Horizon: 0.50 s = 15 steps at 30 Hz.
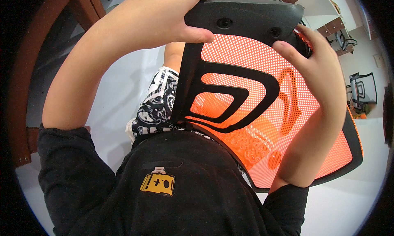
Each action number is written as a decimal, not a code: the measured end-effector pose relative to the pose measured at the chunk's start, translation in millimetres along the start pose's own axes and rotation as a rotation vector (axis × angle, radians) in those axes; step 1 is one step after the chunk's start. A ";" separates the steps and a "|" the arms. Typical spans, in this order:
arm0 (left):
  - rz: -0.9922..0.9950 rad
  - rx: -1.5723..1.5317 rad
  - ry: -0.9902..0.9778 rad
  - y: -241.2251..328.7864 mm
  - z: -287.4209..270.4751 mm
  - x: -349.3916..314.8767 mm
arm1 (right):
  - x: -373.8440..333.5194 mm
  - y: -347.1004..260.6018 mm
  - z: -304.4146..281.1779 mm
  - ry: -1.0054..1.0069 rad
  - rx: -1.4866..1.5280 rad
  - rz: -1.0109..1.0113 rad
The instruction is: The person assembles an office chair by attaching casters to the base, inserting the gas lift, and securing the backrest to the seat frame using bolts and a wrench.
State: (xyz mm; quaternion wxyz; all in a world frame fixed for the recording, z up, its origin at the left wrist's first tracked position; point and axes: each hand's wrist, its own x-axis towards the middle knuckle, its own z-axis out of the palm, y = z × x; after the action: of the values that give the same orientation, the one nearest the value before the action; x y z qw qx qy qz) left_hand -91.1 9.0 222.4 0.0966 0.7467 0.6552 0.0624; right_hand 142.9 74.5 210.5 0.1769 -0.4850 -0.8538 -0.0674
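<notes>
A chair backrest with bright orange mesh and a black frame leans against my lap and belly. A thick black plastic crossbar with two round holes runs along its far end. My left hand grips the crossbar's left end, thumb on the near face and fingers mostly hidden behind. My right hand holds the right end near the frame corner, with its thumb over the mesh and its fingers round the outer side. Black looped ribs form the support in front of the mesh.
A brown wooden frame stands close on my left. Another mesh-backed chair is at the far right, near a pale wall. Brown-and-white cabinets stand in the back. A pale floor lies below.
</notes>
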 end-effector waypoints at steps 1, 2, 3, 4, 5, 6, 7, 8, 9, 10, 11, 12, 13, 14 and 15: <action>-0.035 0.017 0.015 3.7 1.9 0.0 | -6.1 -0.4 -6.0 0.072 -0.052 -0.013; -0.040 0.024 0.026 5.4 2.4 -1.5 | -14.7 -0.4 -13.2 0.151 -0.096 -0.039; -0.044 0.030 0.036 7.7 3.1 -2.6 | -26.4 0.6 -22.7 0.156 -0.153 -0.028; -0.015 0.022 0.041 7.8 1.7 -4.1 | -39.4 2.1 -31.4 0.201 -0.180 -0.035; -0.002 0.013 0.044 7.8 1.6 -4.5 | -52.4 5.3 -39.2 0.229 -0.154 -0.036; 0.011 0.003 0.047 7.3 0.9 -4.9 | -66.0 9.5 -47.0 0.257 -0.129 -0.038; 0.008 -0.006 0.045 5.9 1.2 -3.8 | -79.5 13.7 -55.2 0.267 -0.050 -0.030; 0.015 -0.026 0.040 4.2 0.0 -1.5 | -90.8 18.5 -62.8 0.273 0.029 -0.022; 0.023 -0.045 0.035 1.5 0.3 1.3 | -99.2 23.4 -72.1 0.328 0.013 0.032; 0.044 -0.068 0.030 -2.0 0.0 2.2 | -107.1 28.4 -81.6 0.423 -0.002 0.073; 0.069 -0.063 0.052 -5.4 1.4 3.2 | -115.8 31.7 -93.6 0.496 -0.030 0.105; 0.094 -0.057 0.075 -10.3 4.0 4.7 | -124.1 36.0 -98.9 0.602 0.037 0.197; 0.115 -0.027 0.123 -13.8 7.5 4.9 | -133.3 39.8 -104.8 0.719 0.086 0.296; 0.168 -0.025 0.190 -18.0 14.5 7.4 | -149.2 40.2 -106.9 0.745 0.032 0.173; 0.220 -0.019 0.257 -21.9 20.1 8.3 | -166.2 41.9 -109.2 0.820 0.180 0.119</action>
State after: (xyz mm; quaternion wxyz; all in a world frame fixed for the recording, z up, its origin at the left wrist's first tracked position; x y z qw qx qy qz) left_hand -106.7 18.6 197.6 0.0115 0.7987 0.5760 0.1736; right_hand 282.0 -68.7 248.4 0.5470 -0.4493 -0.6857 -0.1695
